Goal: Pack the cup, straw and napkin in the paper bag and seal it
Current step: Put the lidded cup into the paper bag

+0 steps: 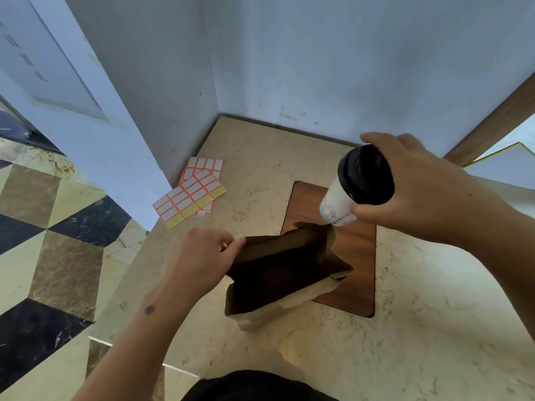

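Brown paper bag held open by my left hand pinching its rim; my right hand grips the cup, tilted above. Next, I judge: lower it in upright.

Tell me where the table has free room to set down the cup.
Free: beige stone table right of the wooden inlay panel, and near the far wall corner. Crowded: brown paper bag at centre, red-bordered sticker sheets at left.

Beige stone counter: paper bag, label sheets, seemingly inset wood panel
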